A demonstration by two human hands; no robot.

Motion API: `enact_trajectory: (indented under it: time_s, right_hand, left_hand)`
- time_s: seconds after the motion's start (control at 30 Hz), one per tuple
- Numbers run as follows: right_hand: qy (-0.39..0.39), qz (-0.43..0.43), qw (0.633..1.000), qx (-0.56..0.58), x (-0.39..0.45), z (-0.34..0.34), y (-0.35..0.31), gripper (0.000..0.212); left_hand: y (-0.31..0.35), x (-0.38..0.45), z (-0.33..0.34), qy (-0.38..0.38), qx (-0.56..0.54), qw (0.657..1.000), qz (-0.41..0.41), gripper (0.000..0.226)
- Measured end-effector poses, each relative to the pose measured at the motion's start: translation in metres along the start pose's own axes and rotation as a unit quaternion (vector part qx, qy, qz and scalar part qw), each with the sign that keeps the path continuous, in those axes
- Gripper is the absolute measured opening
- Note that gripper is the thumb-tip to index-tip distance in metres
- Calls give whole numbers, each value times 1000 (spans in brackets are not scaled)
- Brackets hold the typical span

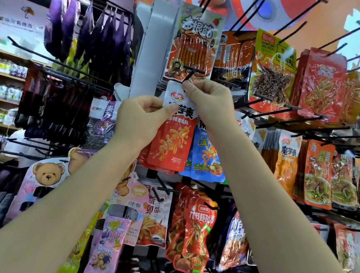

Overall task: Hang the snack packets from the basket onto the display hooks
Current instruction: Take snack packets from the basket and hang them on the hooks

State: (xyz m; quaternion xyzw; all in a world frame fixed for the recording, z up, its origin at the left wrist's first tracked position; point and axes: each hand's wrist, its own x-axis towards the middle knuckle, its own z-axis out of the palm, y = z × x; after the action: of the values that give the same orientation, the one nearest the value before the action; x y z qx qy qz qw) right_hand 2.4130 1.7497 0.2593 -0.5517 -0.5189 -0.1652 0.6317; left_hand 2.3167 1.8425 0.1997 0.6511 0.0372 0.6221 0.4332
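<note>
Red snack packet (172, 140), white header: held upright at the front of the display rack, its top edge level with the black T-tipped hook (192, 74). Left hand (140, 122): fingers curled, pinching the packet's upper left edge. Right hand (208, 99): fingers pinching the header's top right corner, just beside the hook tip. Blue packet (208, 157): hangs just right of it, partly behind. Orange stick-snack packet (194, 45): hangs directly above. Orange-red packets (193, 229): row below. Bear-printed cards (46, 177): lower left.
</note>
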Motion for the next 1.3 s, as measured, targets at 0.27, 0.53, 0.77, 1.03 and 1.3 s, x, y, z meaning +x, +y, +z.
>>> enact_trajectory:
  time_s: [0.27,0.53,0.77,1.03,1.3]
  right_hand:
    - [22,-26,998,-58,-4,2,0,21]
    - [70,-261,920,-283,-56,-22,32,22]
    - [-19,-230,868,-440,-63,-23,67,56]
    - [-94,-205,823,-521,-57,-33,72,64]
    - [0,-197,889,-413,-63,-18,50,42]
  left_hand:
    - [-4,-2,-2,11,15,1000,9,13]
    - [-13,-15,-7,68,324,901,280,53]
    - [-45,-10,2,-38,452,843,290,52]
    - [-61,-12,-1,-107,311,924,196,52]
    - [-45,-14,3,-103,35,994,-13,79]
